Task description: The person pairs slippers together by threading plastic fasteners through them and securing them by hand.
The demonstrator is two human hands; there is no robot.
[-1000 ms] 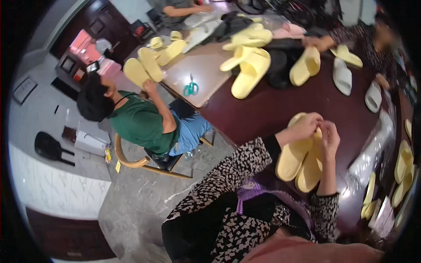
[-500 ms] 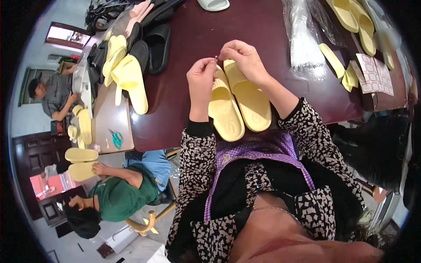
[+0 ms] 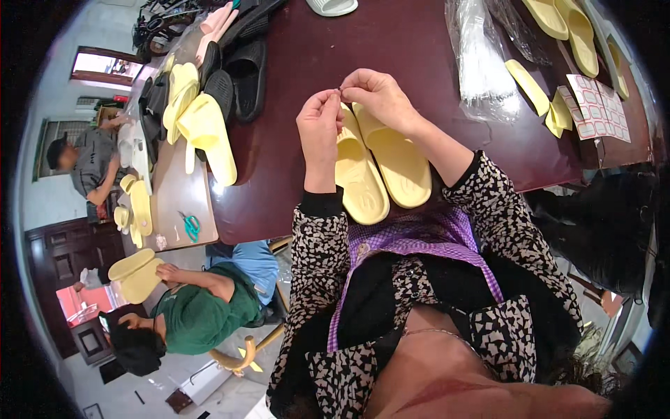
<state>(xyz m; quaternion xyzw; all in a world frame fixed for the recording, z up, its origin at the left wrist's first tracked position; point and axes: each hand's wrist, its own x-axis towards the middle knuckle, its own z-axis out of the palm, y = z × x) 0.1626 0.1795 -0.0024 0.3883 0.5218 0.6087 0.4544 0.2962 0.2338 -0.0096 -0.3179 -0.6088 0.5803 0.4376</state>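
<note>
A pair of pale yellow slippers (image 3: 380, 171) lies side by side on the dark red table (image 3: 412, 49), close to my body. My left hand (image 3: 319, 124) and my right hand (image 3: 377, 94) meet just above the toe ends of the pair. Their fingertips pinch something very small between them, too small to identify. My sleeves are black and white patterned.
A heap of yellow, pink and black slippers (image 3: 209, 91) lies at the table's left. Clear plastic bags (image 3: 481, 56), more yellow slippers (image 3: 569, 24) and sticker sheets (image 3: 597, 108) lie at right. A person in green (image 3: 202, 307) sits at lower left; another person (image 3: 87, 164) stands further left. Teal scissors (image 3: 190, 225) rest on a side table.
The view has swung round from the room to looking straight down at the pair. My hands have stayed together over the slippers' toe ends.
</note>
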